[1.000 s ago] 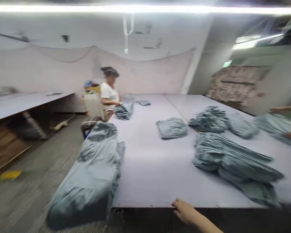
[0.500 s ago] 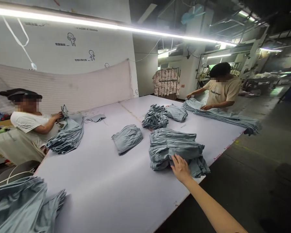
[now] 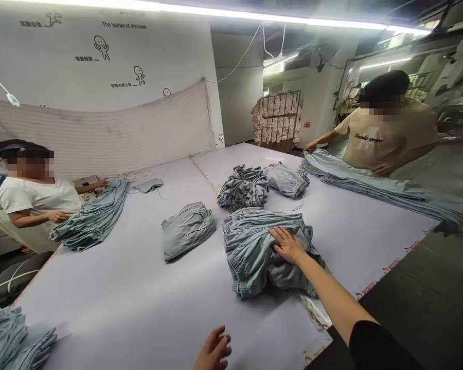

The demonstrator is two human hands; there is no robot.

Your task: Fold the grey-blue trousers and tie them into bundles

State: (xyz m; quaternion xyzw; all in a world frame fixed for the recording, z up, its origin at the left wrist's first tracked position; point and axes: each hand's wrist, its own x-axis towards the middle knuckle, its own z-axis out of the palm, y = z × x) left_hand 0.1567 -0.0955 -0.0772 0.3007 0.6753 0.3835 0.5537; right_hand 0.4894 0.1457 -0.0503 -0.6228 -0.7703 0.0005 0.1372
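Note:
A thick stack of blue-grey pants [image 3: 247, 246] with gathered elastic waistbands lies near the table's right edge. My right hand [image 3: 287, 245] rests flat on top of it, fingers stretched out. Low in the view, my left hand [image 3: 215, 350] hovers over the bare table, its fingers loosely bent and apart, with nothing in them. To the left of the stack lies a folded pair of pants [image 3: 189, 230]. Just behind it are a tied bundle of pants [image 3: 244, 186] and another folded bundle [image 3: 288, 180].
The wide white table [image 3: 139, 298] has a seam across it. At the left, a co-worker [image 3: 38, 198] handles fanned pants [image 3: 94, 218]; another person [image 3: 389, 133] stands at the right over a long layered pile [image 3: 374, 192]. More pants [image 3: 3, 339] lie at the lower left.
My right hand has moved from the stack's near side onto its top. The stack has shifted left and towards me and spread out. My left hand has come into view.

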